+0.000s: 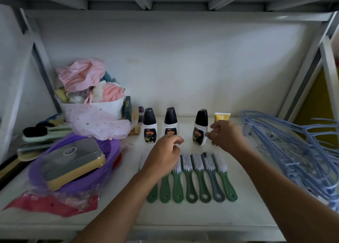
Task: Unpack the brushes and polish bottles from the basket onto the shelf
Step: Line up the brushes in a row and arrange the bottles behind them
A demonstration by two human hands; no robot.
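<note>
Hovering over the shelf (201, 217), my left grip (163, 156) hangs loosely curled and empty before the middle of 3 upright polish bottles (170, 119); my right grip (227, 138) is at the yellow tube (222, 117), hold unclear. 7 brushes (197, 163) lie handles toward me.

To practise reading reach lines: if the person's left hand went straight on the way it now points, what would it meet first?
Most likely the middle polish bottle, which stands upright just beyond the left hand. Depth is unclear, so I cannot tell how near the two are.
</note>
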